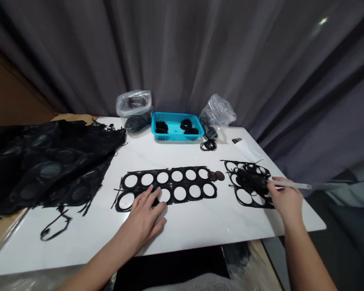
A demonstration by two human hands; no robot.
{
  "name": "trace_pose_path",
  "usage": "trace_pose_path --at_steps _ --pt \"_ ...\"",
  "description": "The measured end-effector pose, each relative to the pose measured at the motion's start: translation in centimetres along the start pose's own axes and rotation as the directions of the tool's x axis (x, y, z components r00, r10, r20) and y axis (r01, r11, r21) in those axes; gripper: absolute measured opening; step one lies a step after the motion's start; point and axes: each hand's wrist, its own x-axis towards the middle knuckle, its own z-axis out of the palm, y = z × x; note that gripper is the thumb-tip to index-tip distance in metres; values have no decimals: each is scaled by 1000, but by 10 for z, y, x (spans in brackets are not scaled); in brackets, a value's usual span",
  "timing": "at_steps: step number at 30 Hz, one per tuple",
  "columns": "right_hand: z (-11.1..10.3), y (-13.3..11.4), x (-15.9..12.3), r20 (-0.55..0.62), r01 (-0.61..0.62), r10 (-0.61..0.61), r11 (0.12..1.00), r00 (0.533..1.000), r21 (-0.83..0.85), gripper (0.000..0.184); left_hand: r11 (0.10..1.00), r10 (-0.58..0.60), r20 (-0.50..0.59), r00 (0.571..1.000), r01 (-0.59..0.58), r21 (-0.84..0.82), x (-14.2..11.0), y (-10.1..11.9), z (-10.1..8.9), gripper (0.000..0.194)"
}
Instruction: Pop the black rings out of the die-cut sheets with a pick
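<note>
My left hand lies with its fingers spread on a black rubber-like sheet with two rows of round holes. White table shows through the holes. At the right, my right hand is closed around a slim tool with a white handle; its working end is lost against black material. Below this hand lies another black holed sheet, with a tangle of black strips and rings on top. Two small dark discs lie at the right end of the first sheet.
A blue basket holding black rings stands at the back, between two clear plastic bags. Loose black rings and white paper lie nearby. A heap of black sheets covers the left side; a black strip lies before it.
</note>
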Motion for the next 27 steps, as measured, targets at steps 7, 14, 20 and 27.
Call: trace_pose_path --at_steps 7,14,20,27 --pt "26 -84 -12 326 -100 -119 807 938 582 23 967 218 41 975 -210 -147 86 19 15 44" --pt "73 -133 -21 605 -244 -418 648 678 721 21 951 276 82 958 -259 -170 126 32 56 50" --pt "69 -86 9 393 -96 -135 852 910 515 17 952 282 110 953 -263 -159 117 29 62 54" --pt "45 -97 17 204 240 -325 904 923 353 15 949 291 110 950 -272 -159 119 29 60 51"
